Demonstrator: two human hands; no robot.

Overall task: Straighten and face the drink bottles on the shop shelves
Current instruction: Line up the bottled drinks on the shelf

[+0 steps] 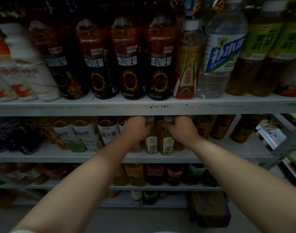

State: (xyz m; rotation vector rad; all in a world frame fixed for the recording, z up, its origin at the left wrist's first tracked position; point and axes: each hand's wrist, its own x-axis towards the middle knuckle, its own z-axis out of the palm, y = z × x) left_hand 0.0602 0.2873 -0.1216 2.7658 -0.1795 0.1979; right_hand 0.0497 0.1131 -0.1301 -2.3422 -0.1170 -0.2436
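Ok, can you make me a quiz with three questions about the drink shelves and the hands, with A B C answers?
1. Where are the left hand and right hand?
A) the floor B) second shelf down C) lowest shelf

2. How many dark POSITIVE ENERGY bottles front the top shelf?
A) four B) two C) seven

3. What are the hands doing?
A) hanging open B) holding cans C) each gripping a bottle top

Answers:
1 B, they reach in just under the top shelf.
2 A, four black labels stand side by side.
3 C, fingers curl round the left amber bottle and right amber bottle.
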